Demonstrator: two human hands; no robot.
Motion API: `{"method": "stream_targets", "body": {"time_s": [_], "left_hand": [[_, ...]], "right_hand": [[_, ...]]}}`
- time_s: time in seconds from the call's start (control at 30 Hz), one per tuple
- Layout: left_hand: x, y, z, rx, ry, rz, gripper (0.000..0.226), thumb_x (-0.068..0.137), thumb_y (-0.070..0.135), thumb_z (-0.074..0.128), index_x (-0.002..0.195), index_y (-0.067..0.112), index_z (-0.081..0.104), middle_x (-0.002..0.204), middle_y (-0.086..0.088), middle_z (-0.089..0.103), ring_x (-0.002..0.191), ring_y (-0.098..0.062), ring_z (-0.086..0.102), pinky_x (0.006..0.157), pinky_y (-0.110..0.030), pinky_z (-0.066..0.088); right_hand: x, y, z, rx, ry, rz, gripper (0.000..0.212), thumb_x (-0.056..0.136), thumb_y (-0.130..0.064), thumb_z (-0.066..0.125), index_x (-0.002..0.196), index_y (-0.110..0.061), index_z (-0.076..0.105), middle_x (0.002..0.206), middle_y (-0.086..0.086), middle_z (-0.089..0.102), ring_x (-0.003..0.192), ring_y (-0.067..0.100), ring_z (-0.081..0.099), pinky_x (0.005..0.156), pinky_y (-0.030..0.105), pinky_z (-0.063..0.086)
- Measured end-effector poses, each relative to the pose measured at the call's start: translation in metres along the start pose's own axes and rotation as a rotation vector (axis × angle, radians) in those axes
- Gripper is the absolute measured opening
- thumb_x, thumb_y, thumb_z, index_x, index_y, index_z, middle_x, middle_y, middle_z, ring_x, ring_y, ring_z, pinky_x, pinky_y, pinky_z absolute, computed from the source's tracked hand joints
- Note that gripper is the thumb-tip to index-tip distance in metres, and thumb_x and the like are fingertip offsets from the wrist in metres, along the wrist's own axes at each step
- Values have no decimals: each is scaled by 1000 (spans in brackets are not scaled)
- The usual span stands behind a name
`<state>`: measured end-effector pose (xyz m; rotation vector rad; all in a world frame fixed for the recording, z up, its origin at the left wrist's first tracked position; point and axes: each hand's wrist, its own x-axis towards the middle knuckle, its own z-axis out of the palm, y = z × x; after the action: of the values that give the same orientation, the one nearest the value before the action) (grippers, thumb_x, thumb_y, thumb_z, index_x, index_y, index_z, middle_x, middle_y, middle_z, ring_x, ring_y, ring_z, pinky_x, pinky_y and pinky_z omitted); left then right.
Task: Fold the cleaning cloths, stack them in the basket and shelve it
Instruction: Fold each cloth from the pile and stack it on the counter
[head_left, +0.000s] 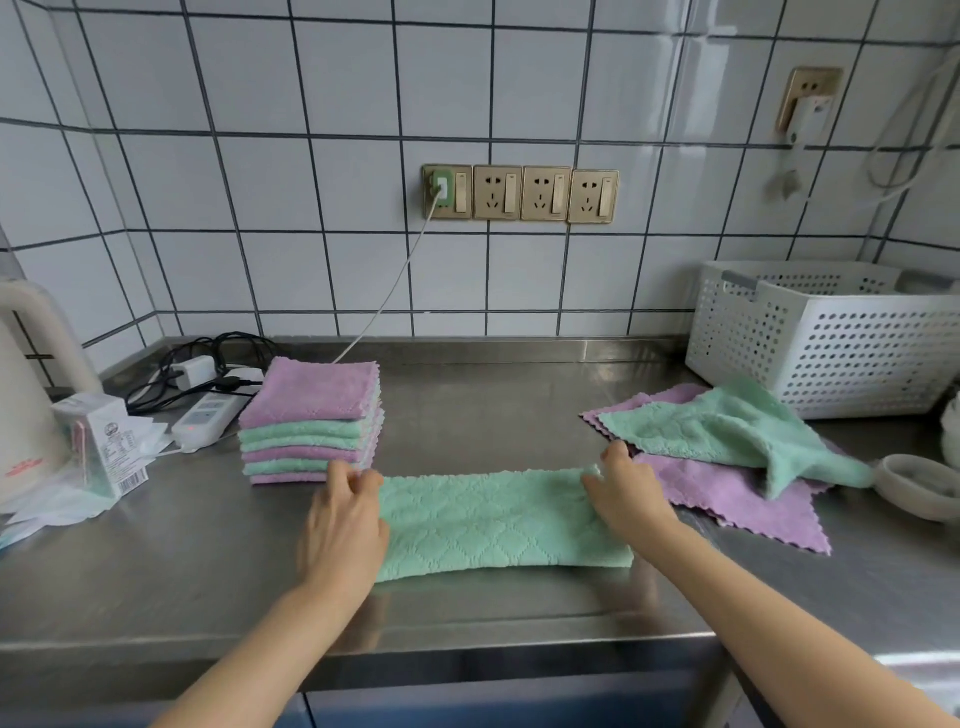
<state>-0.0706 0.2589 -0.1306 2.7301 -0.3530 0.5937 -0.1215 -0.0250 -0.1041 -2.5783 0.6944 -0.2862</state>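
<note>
— One green cloth (498, 522) is lying folded into a long strip across the middle of the steel counter (156, 571), isn't it?

— Yes, and both hands are gripping its short ends. The left hand (343, 525) is sitting at the strip's nine o'clock end, thumb and fingers pinching the far corner. The right hand (623, 493) is sitting at the three o'clock end, fingertips likewise closing on the far corner there.

— Where is the folded stack (311, 421) sitting?

— At about ten o'clock from the strip, just beyond the left hand: purple and green layers alternating, a purple one on top.

— And the unfolded ones?

— At two o'clock, a loose green cloth (727, 426) is lying rumpled over a flat purple cloth (737, 499), which is almost touching the right hand.

— The basket (831, 343)?

— White, perforated, standing further out at two o'clock, against the tiled wall (311, 156), with the loose green cloth's far edge reaching its foot. I cannot tell what is inside.

— Anything on the far left?

— At nine to ten o'clock, a power strip (208, 415) with dark cables, a small carton (98, 441) and a cream kettle (26, 395).
</note>
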Motion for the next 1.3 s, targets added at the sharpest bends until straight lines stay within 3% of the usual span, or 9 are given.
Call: {"method": "stream_targets", "body": {"time_s": [0.1,0.2,0.27,0.5,0.8,0.93,1.07,1.2,1.3], "left_hand": [[-3,15,-7,-72,-48,250,38,77,20,72,114,16,63,115,-3,52,102,-27,55,82,-43,53],[-15,46,-8,-218,-503,307,73,82,74,27,143,35,34,154,11,23,143,-18,18,118,-41,15],[-27,61,-8,-113,-622,359,93,64,84,2,147,44,16,158,18,2,147,-18,-5,118,-48,1],[-57,25,-28,51,-717,393,82,65,81,-5,141,53,-15,148,27,-28,137,-8,-33,115,-47,-16],[-57,51,-23,68,-628,215,108,55,81,-9,151,32,2,159,9,-9,146,-21,-13,114,-52,-10],[-69,74,-18,-16,-518,374,79,82,70,13,150,31,7,160,10,6,147,-12,-1,118,-43,-6],[-72,92,-3,-298,-535,408,65,88,54,43,146,44,15,153,21,24,145,-9,12,120,-42,2],[-58,89,1,-651,-512,369,47,86,13,58,120,45,57,116,27,61,118,15,44,114,-29,23],[-51,71,-10,-731,-578,289,33,91,14,57,113,38,67,108,13,69,106,-1,61,101,-34,44]], "right_hand": [[-17,-5,-7,-391,270,-289,18,87,-14,56,104,-9,51,98,9,57,86,33,61,55,37,49],[-46,-8,10,-314,51,-639,47,95,-40,27,117,-14,59,122,10,54,112,31,51,89,41,49],[-67,1,22,-276,-67,-751,57,97,-52,16,126,-22,56,130,4,56,119,26,52,99,36,46],[-83,71,-3,-234,-62,-686,55,93,-55,19,138,-37,45,147,-16,40,137,8,36,112,16,20],[-67,68,-10,-322,114,-830,14,86,-23,57,92,-21,70,91,-6,68,79,18,61,68,31,55],[-77,52,-19,-346,205,-868,9,75,-14,69,81,-21,66,73,-5,60,68,19,55,56,32,49],[-120,17,-30,-112,122,-997,9,85,-19,59,86,-21,68,75,-6,58,69,17,53,61,29,48],[-130,7,-51,200,-106,-937,14,93,-24,58,95,-21,71,87,-9,67,81,7,58,75,17,46],[-107,27,-57,284,11,-773,23,89,-7,61,103,-21,72,98,-15,70,93,-4,62,83,8,45]]}}
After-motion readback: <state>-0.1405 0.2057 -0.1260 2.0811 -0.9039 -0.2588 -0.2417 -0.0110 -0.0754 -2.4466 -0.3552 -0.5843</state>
